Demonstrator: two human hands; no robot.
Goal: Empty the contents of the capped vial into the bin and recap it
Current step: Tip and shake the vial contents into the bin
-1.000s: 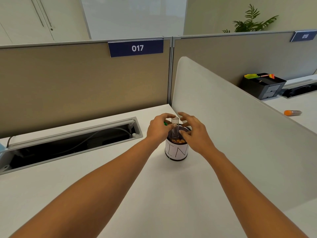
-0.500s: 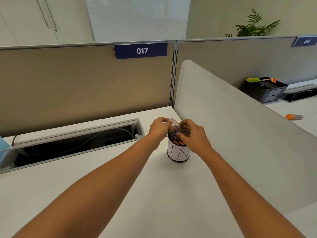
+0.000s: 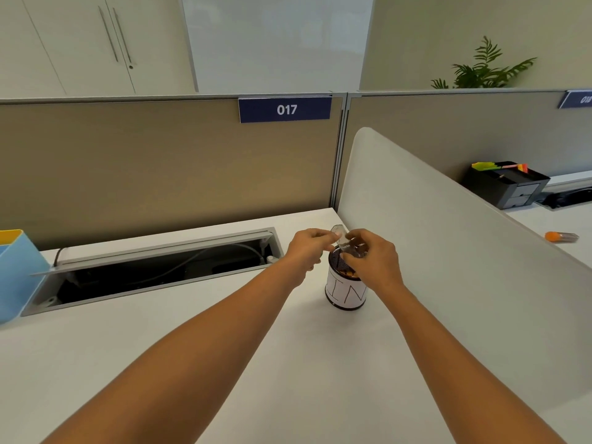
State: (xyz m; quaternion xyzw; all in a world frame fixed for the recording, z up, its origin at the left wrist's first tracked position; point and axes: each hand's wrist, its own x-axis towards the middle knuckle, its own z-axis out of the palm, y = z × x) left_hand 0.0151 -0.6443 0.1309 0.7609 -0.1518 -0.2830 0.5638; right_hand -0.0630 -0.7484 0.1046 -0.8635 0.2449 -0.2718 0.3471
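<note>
Both hands are meeting over the bin (image 3: 346, 291) on the white desk (image 3: 256, 363). The right hand (image 3: 373, 262) is pinching the clear vial (image 3: 341, 240), tilted above the bin's rim. The left hand (image 3: 307, 251) is curling shut beside it; what it grips cannot be told.

Clear, glossy plastic or glass in the vial (image 3: 340, 237). Dark perforated metal mesh for the bin (image 3: 346, 285), wrapped in matt white paper. Smooth, matt white laminate across the worktop (image 3: 224, 347). Brushed grey metal round the cable tray (image 3: 153, 267) near the back edge. Matt blue plastic container (image 3: 16, 277) at the left edge.
</note>
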